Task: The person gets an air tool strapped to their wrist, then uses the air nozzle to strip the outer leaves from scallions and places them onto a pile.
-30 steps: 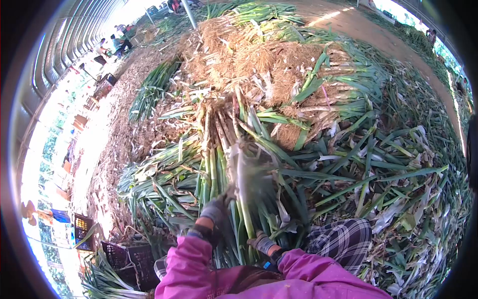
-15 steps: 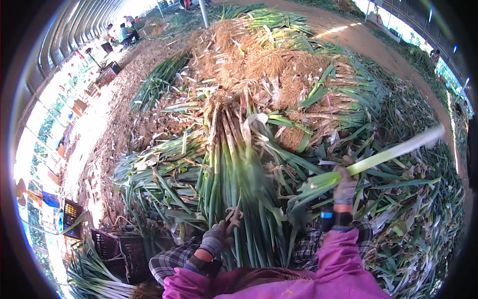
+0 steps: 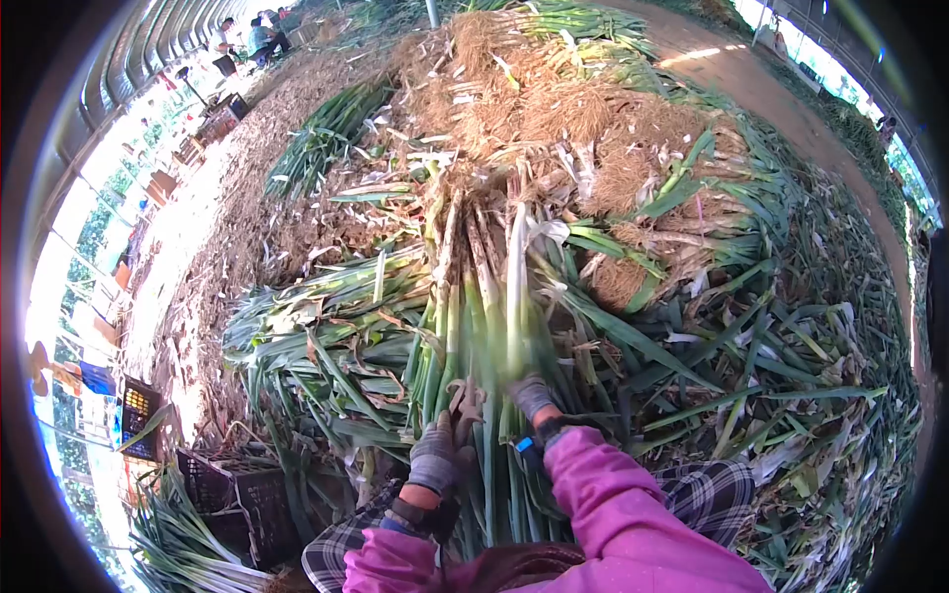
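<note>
In the head view, my right hand (image 3: 532,397), in a grey glove, grips a green onion (image 3: 516,287) with a pale, cleaned white stem pointing away from me. It lies along the right side of a bunch of green onions (image 3: 450,326), whose roots point away and leaves run toward my lap. Other stems in that bunch carry brown, dirty skins. My left hand (image 3: 438,457), also gloved, rests on the bunch's leaves with thumb and fingers apart. The lower leaves are partly hidden under my hands and sleeves.
A heap of green onions with tangled roots (image 3: 573,114) lies ahead. Stripped leaves (image 3: 781,425) cover the right side. Dark plastic crates (image 3: 247,509) stand at lower left beside more green onions (image 3: 188,544). People (image 3: 262,40) sit in the far left background.
My right hand has swung in from the right, bringing the green onion from a sideways tilt to lie along the bunch. My left hand stays on the leaves. The view has shifted slightly.
</note>
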`<state>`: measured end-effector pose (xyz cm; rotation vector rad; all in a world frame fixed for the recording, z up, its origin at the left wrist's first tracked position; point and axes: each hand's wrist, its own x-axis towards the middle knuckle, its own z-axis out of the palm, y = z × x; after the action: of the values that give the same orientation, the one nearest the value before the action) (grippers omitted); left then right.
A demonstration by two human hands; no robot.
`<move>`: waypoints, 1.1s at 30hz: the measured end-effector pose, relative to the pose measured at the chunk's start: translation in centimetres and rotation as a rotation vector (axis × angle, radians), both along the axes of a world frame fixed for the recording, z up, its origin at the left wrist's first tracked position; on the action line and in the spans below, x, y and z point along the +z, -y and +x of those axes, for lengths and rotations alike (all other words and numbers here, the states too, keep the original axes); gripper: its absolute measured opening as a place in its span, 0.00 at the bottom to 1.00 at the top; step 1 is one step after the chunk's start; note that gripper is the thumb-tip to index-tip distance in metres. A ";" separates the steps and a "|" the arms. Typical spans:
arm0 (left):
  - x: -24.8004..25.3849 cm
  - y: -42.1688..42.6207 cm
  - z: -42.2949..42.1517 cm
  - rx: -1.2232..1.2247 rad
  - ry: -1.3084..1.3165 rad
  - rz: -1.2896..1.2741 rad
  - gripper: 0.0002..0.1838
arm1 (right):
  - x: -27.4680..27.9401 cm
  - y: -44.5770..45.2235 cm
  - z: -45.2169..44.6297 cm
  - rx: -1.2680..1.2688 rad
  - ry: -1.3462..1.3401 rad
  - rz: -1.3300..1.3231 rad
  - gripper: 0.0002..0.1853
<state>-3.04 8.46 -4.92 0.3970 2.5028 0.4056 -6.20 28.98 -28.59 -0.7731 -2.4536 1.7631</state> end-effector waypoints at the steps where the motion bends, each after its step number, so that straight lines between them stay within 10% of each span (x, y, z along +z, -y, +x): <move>1: -0.5 0.5 0.4 -0.001 -0.032 0.003 0.46 | -0.1 0.7 -0.7 -0.008 0.118 0.099 0.29; 9: -1.3 2.4 2.7 -0.007 0.009 -0.040 0.46 | -1.2 3.2 -0.3 0.179 0.528 0.023 0.30; 17: 0.5 4.3 9.4 -0.056 0.164 -0.244 0.45 | 2.7 6.5 6.5 0.053 0.514 -0.363 0.24; 33: -1.7 1.0 1.0 -0.120 -0.013 -0.162 0.41 | 7.0 3.0 9.4 0.147 0.529 -0.219 0.29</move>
<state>-2.01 7.46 -6.62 0.4830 2.4871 0.1515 3.19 26.01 -21.60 -1.2504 -2.7104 2.1371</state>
